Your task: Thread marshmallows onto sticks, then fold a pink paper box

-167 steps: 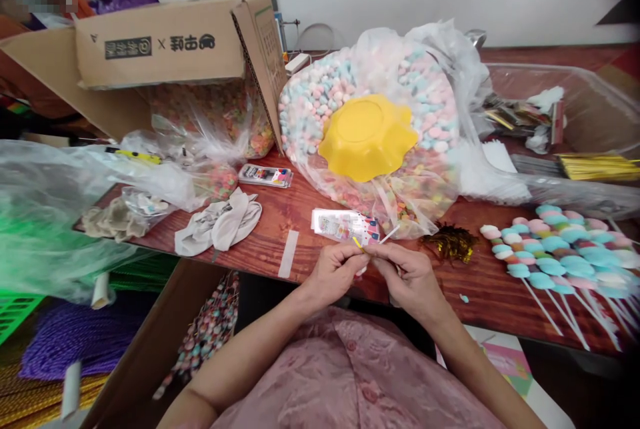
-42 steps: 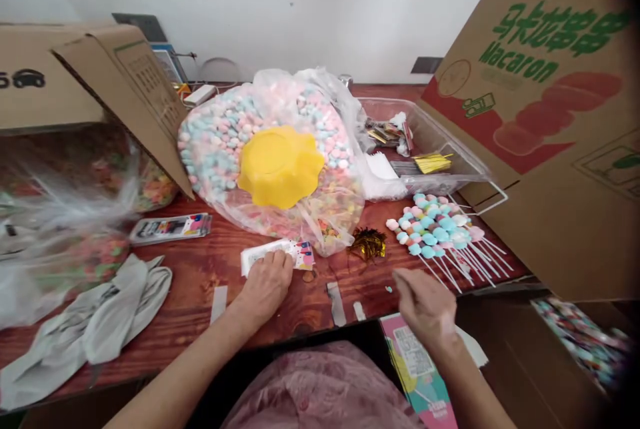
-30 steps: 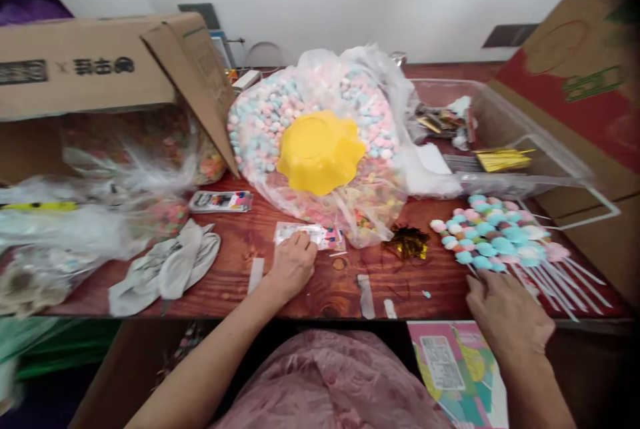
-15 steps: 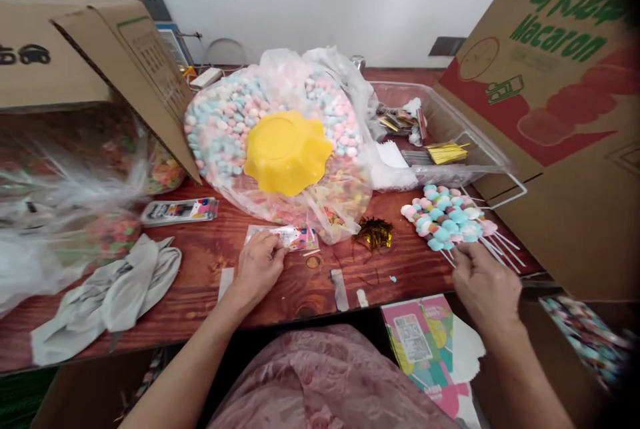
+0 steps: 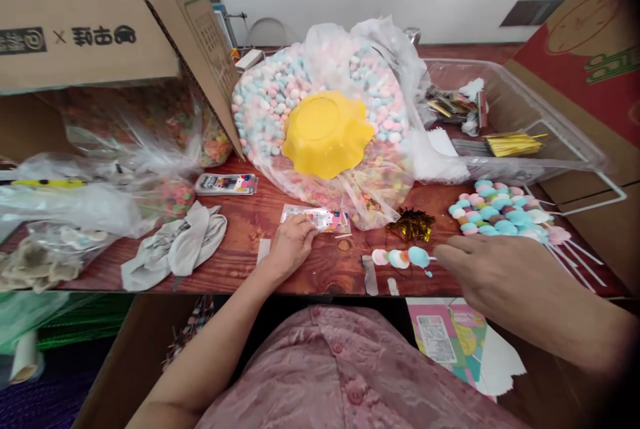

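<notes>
My right hand (image 5: 483,272) is closed around the stick end of a marshmallow skewer (image 5: 400,257), which points left just above the table. Its soft balls are pink, white and blue. Curled fingers of my left hand (image 5: 293,242) press on the near edge of a small printed plastic bag (image 5: 327,219) lying flat on the table. To the right lies a heap of other marshmallow skewers (image 5: 500,212), their white sticks toward the right. Gold tinsel ties (image 5: 413,224) lie between the bag and the heap.
A large clear bag of marshmallows (image 5: 270,92) bears a yellow scalloped bowl (image 5: 327,135). Behind the skewers stands a clear plastic bin (image 5: 540,95). A cardboard box (image 5: 125,9), grey cloth (image 5: 180,242) and more printed bags (image 5: 227,183) are at left. The table's front edge is near me.
My right hand has lifted one skewer from the heap and brought it left. The left hand stays at the printed bag. The view has shifted.
</notes>
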The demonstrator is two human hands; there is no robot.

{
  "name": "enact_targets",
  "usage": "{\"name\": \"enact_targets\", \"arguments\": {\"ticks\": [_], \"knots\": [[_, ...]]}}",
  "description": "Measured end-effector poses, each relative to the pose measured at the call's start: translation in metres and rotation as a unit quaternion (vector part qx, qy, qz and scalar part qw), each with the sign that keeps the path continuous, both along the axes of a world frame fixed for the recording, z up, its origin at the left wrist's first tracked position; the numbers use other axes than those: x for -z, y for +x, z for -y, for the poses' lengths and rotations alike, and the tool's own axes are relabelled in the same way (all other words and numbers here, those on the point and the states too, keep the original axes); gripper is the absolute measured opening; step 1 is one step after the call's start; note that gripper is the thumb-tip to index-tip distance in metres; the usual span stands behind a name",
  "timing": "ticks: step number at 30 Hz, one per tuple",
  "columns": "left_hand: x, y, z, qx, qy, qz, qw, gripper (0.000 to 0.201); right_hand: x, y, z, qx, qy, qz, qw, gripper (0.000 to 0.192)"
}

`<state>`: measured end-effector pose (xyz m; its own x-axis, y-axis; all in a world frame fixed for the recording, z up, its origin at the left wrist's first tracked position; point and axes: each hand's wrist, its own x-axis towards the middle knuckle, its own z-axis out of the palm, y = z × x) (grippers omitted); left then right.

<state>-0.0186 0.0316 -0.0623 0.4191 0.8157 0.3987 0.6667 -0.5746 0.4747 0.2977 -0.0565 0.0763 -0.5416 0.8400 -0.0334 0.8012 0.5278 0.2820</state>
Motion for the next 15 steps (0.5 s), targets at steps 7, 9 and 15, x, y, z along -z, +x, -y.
{"name": "enact_targets", "arguments": {"ticks": [7,9,15], "knots": [[0.0,-0.003,-0.003,-0.013,-0.063,0.097,0.993,0.01,0.013,-0.043,-0.023,-0.076,-0.014,0.03,0.997,0.014],[-0.001,-0.002,-0.002,-0.011,-0.071,0.107,0.992,0.01,0.015,-0.046,-0.024,-0.062,-0.014,0.033,0.997,0.014],[-0.005,-0.005,-0.003,-0.009,-0.121,0.156,0.98,0.007,0.017,-0.003,-0.013,-0.02,-0.024,-0.028,0.999,0.026]]}}
